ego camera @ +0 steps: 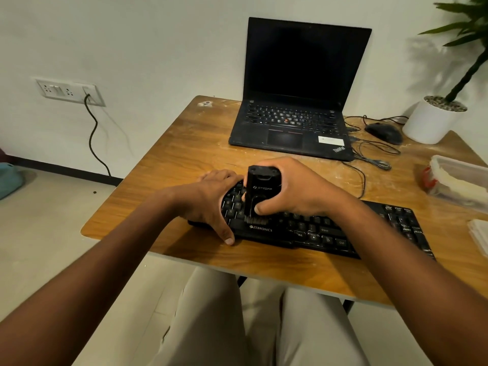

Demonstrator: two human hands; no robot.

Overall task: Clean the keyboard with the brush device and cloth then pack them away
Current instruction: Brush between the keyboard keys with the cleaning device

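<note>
On the wall at far left, a socket plate [70, 91] with a dark cord [93, 133] hanging to the floor. On the wooden table [184, 143], near its front edge, a black keyboard [330, 233] lying slantwise, left end toward the front-left corner, right end running toward the right edge. Left hand [211, 199] laid over the keyboard's left end, fingers straight and lightly spread across the far rim, thumb stretched down over the near rim with its tip at the table top. Just right of it, the brush device [260, 194] (black, lettered on its face) held upright on the keys, bristles down and touching the lower rows above the maker's name. Right hand [293, 191] wrapped round the device from the right, fingers curled over its top and far side, thumb pressed on its front face. Toward the back edge, an open laptop [298, 85], screen dark. Right of that, a mouse [385, 132] with loose cables, then a white pot [430, 122] with a plant at the back-right corner. At the right edge, a clear plastic box [459, 178]; nearer the front, a folded white cloth [479, 236], partly cut off by the frame.
</note>
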